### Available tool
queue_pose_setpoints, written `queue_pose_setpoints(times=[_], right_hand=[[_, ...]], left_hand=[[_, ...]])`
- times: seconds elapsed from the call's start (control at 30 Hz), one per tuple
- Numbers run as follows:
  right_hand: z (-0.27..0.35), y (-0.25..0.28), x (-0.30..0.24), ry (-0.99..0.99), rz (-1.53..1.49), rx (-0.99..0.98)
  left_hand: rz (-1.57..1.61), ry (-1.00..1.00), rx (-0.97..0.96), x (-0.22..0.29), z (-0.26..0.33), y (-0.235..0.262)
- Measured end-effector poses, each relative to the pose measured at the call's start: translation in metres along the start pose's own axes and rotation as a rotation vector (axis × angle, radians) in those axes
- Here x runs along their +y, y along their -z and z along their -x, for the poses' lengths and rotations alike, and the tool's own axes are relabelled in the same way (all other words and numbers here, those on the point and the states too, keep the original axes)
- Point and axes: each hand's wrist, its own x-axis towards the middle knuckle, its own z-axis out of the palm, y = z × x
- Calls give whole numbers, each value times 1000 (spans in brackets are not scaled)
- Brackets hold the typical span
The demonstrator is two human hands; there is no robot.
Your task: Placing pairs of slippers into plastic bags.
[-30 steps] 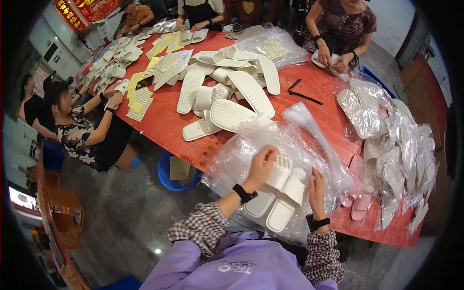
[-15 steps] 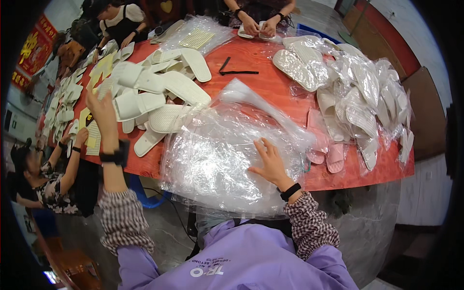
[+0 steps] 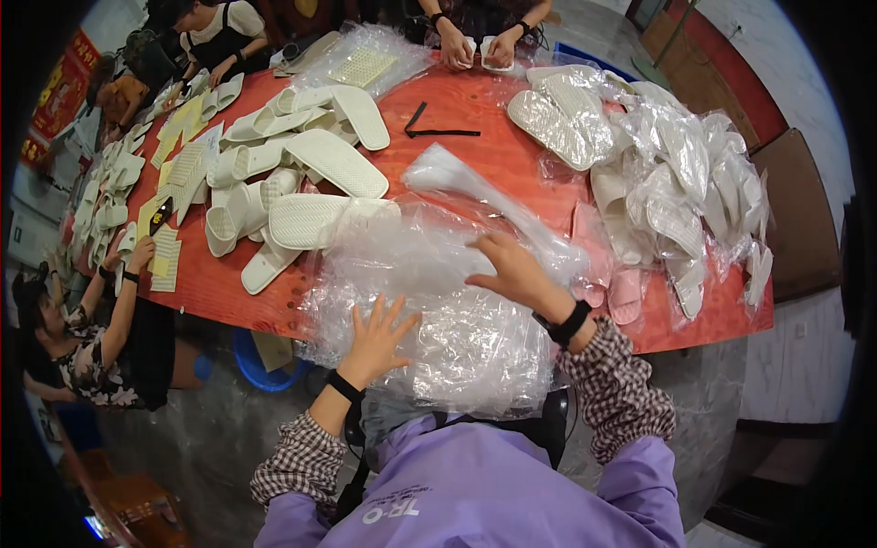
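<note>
A stack of clear plastic bags [image 3: 475, 352] lies at the near edge of the red table, creased and shiny. Over its left part is my left hand [image 3: 376, 342], its fingers spread wide and nothing in it. My right hand [image 3: 513, 269] is above the upper right of the stack, fingers apart and slightly bent. No object shows in it; whether it touches the film cannot be made out. Beside the stack to the left is a heap of loose white slippers [image 3: 338, 164]. A rolled strip of clear film [image 3: 498, 201] lies beyond my right hand.
Bagged white slippers [image 3: 671, 183] are heaped on the right, with pink slippers [image 3: 626, 294] next to them. A black strap [image 3: 443, 133] lies mid-table. Co-workers' hands [image 3: 477, 50] hold small white pieces at the far side; another person [image 3: 78, 320] sits at left. A blue tub [image 3: 260, 370] stands below the table.
My left hand has come from above the white slippers, rightward and nearer, to the bags. My right hand has moved slightly away from me. Several slippers in the left heap lie differently.
</note>
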Motion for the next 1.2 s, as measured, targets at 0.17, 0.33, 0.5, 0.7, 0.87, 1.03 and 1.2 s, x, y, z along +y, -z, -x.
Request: queue_pose_setpoints(times=[0.17, 0.33, 0.5, 0.7, 0.87, 1.03, 1.2], right_hand=[[-69, -37, 36, 160, 133, 55], [-84, -54, 74, -125, 282, -106], [-100, -54, 64, -224, 184, -240], [-94, -60, 89, -124, 178, -315], [-66, -58, 68, -165, 168, -123], [-76, -53, 63, -179, 144, -135], [-42, -67, 5, -86, 296, 62]], left_hand=[[46, -2, -45, 0, -5, 7], [87, -63, -13, 5, -9, -9], [87, 5, -52, 7, 2, -17], [166, -18, 16, 8, -5, -26], [176, -82, -2, 6, -10, -28], [15, -68, 47, 14, -5, -8], [472, -138, 138, 55, -6, 46]])
